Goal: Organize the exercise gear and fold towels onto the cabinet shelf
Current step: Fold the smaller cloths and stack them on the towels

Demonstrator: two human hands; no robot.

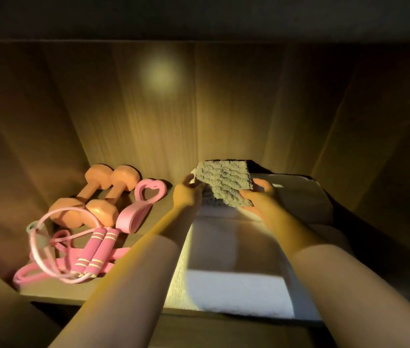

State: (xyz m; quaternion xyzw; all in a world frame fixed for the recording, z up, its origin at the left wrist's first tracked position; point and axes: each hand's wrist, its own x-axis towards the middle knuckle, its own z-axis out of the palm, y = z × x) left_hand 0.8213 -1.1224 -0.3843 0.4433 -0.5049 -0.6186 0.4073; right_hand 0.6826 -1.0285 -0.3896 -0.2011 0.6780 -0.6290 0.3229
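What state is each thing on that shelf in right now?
Grey towel: folded, held by both hands over the white towels.
White towels: folded, lying flat.
Dumbbells: lying side by side.
Jump rope: coiled, handles together.
Heart grip: lying beside the dumbbells.
Left hand: gripping the towel.
Right hand: gripping the towel.

There is one view only, from a wide-angle camera on the person's head. It looks forward and down into a lit cabinet, straight at the wooden back wall (198, 109), from close to the shelf (93, 290). The front edge of the shelf lies near the bottom of the frame. Both forearms come in from the near bottom edge. The side walls bend outward at the left and right.
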